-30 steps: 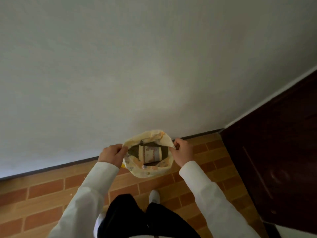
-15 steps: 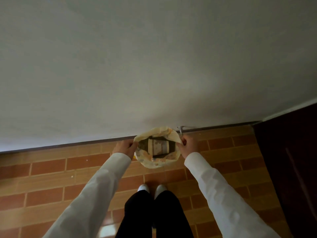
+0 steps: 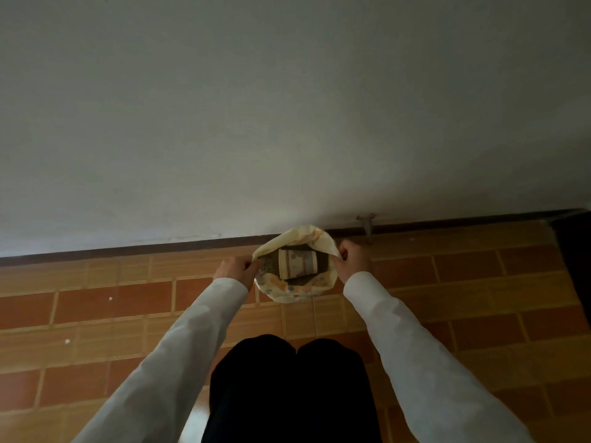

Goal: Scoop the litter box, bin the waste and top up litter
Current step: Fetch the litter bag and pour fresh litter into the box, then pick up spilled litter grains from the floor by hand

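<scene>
Fingers of the left hand (image 3: pixel 236 269) curl round the left edge of a pale yellow printed plastic bag (image 3: pixel 295 290), pinching its rim; the right hand (image 3: pixel 352 261) grips the opposite edge the same way, so the mouth is stretched wide between them. Inside lies a cream, patterned cylindrical cup (image 3: pixel 297 263) on its side over dark granular fill (what it is, I cannot tell). Beneath it is the orange-brown brick-patterned tile floor (image 3: pixel 128 314), close to the grey-white wall (image 3: pixel 287 107). White sleeves (image 3: pixel 179 356) and black trousers (image 3: pixel 287 385) fill the foreground.
</scene>
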Demonstrator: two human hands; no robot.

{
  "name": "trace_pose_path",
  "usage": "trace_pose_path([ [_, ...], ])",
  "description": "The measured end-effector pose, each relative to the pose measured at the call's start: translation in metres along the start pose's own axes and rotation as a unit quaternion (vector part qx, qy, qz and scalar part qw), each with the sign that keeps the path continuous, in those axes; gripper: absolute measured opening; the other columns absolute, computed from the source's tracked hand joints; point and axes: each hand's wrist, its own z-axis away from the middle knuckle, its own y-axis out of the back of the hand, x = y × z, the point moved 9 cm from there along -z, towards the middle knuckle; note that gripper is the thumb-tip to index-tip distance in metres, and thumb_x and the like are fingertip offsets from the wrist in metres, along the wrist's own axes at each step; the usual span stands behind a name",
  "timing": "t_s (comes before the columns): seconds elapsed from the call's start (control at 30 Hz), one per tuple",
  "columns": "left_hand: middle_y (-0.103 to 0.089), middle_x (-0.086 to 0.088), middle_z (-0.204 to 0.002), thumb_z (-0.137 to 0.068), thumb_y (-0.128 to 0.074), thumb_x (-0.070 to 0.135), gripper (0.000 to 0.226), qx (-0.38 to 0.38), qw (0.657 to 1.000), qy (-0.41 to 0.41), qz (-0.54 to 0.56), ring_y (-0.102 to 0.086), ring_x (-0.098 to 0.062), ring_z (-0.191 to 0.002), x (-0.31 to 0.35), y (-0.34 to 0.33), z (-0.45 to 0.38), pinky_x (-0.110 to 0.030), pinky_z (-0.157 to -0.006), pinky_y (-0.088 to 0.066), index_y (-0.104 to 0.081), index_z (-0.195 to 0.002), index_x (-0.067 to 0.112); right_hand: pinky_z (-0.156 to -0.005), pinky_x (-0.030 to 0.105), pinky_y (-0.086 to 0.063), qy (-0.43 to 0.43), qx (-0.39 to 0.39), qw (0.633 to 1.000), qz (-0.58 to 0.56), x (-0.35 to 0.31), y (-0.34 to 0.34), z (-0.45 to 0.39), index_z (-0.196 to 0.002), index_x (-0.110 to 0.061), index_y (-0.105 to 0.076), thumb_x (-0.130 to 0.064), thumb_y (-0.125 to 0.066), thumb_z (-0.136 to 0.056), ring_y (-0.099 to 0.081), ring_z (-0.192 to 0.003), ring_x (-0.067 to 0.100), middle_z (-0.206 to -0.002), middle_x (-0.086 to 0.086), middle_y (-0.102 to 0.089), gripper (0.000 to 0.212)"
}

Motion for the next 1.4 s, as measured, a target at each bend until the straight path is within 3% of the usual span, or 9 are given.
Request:
trace_pose_path([
  [0.23, -0.063, -0.005, -0.072, -0.097, -0.047, 0.032, 0.03, -0.007, 1.0, -0.004, 0.016, -0.051, -0.018, -0.056, -0.033, -0.053, -0.036, -0.024, -0.05, -0.037, -0.07, -0.091, 0.013, -0.047, 0.021, -0.029, 0.008, -0.015, 1.0, 0.007, 0.036, -0.051, -0.038, -0.074, -0.007, -0.049, -0.006, -0.063, -0.087, -0.045, -0.064, 0.019, -0.07, 0.005, -0.048, 0.019],
  [0.43, -0.067, -0.009, -0.082, -0.098, -0.041, 0.035, 0.031, -0.015, 1.0, 0.007, -0.003, -0.063, -0.028, -0.072, -0.037, -0.068, -0.038, -0.035, -0.066, -0.053, -0.064, -0.092, 0.015, -0.046, 0.02, -0.027, 0.001, -0.024, 0.999, 0.025, 0.042, -0.057, -0.039, -0.08, -0.008, -0.051, -0.016, -0.062, -0.091, -0.042, -0.057, 0.011, -0.074, 0.006, -0.052, 0.017],
  [0.53, -0.067, -0.01, -0.085, -0.098, -0.04, 0.035, 0.031, -0.03, 0.999, 0.009, -0.026, -0.064, -0.028, -0.075, -0.029, -0.063, -0.031, -0.04, -0.073, -0.056, -0.061, -0.094, 0.012, -0.054, 0.022, -0.037, -0.016, -0.056, 0.998, 0.029, 0.037, -0.053, -0.034, -0.092, -0.007, -0.058, -0.02, -0.062, -0.09, -0.054, -0.073, 0.018, -0.088, 0.009, -0.061, 0.014],
  [0.67, -0.065, -0.011, -0.098, -0.097, -0.044, 0.027, 0.022, -0.018, 0.999, 0.006, -0.032, -0.062, -0.027, -0.086, -0.007, -0.036, 0.001, -0.036, -0.076, -0.052, -0.057, -0.101, 0.01, -0.085, 0.035, -0.05, -0.034, -0.091, 0.995, 0.017, 0.017, -0.026, -0.004, -0.121, -0.005, -0.057, -0.025, -0.058, -0.093, -0.059, -0.106, 0.028, -0.115, 0.013, -0.062, 0.034],
  [0.77, -0.061, -0.01, -0.119, -0.095, -0.049, 0.027, 0.029, -0.011, 0.999, -0.033, -0.032, -0.055, -0.026, -0.109, 0.019, -0.003, 0.041, -0.04, -0.09, -0.048, -0.053, -0.121, 0.013, -0.098, 0.045, -0.047, -0.033, -0.092, 0.995, 0.038, -0.01, 0.012, 0.033, -0.134, -0.012, -0.049, -0.033, -0.055, -0.094, -0.05, -0.121, 0.029, -0.132, 0.014, -0.052, 0.046],
  [0.9, -0.048, -0.007, -0.139, -0.095, -0.048, 0.031, 0.043, 0.006, 0.992, -0.074, -0.097, -0.035, -0.026, -0.132, 0.061, 0.066, 0.111, -0.042, -0.103, -0.037, -0.043, -0.137, 0.02, -0.104, 0.045, -0.042, -0.02, -0.081, 0.996, 0.037, -0.064, 0.078, 0.097, -0.141, -0.019, -0.043, -0.036, -0.054, -0.094, -0.043, -0.129, 0.03, -0.14, 0.014, -0.041, 0.051],
  [1.1, -0.054, -0.007, -0.134, -0.094, -0.051, 0.03, 0.041, 0.077, 0.985, -0.124, -0.092, -0.043, -0.027, -0.128, 0.136, 0.198, 0.24, -0.041, -0.103, -0.034, -0.049, -0.134, 0.019, -0.108, 0.037, -0.034, 0.052, -0.063, 0.996, 0.029, -0.169, 0.19, 0.213, -0.142, -0.018, -0.042, -0.033, -0.055, -0.094, -0.038, -0.133, 0.026, -0.142, 0.012, -0.042, 0.051],
  [1.27, -0.064, -0.011, -0.117, -0.089, -0.059, 0.02, 0.031, 0.161, 0.968, -0.182, -0.061, -0.055, -0.032, -0.115, 0.191, 0.313, 0.352, -0.044, -0.094, -0.042, -0.062, -0.119, 0.012, -0.109, 0.033, -0.031, 0.118, -0.035, 0.992, 0.014, -0.255, 0.285, 0.305, -0.141, -0.015, -0.043, -0.029, -0.053, -0.096, -0.033, -0.135, 0.024, -0.142, 0.01, -0.041, 0.048],
  [1.4, -0.066, -0.009, -0.112, -0.089, -0.045, 0.033, 0.039, 0.216, 0.95, -0.215, -0.065, -0.058, -0.032, -0.11, 0.219, 0.386, 0.424, -0.045, -0.088, -0.047, -0.063, -0.115, 0.011, -0.108, 0.036, -0.034, 0.179, 0.001, 0.983, 0.033, -0.304, 0.346, 0.358, -0.14, -0.016, -0.045, -0.033, -0.054, -0.095, -0.037, -0.133, 0.022, -0.139, 0.009, -0.048, 0.049],
])
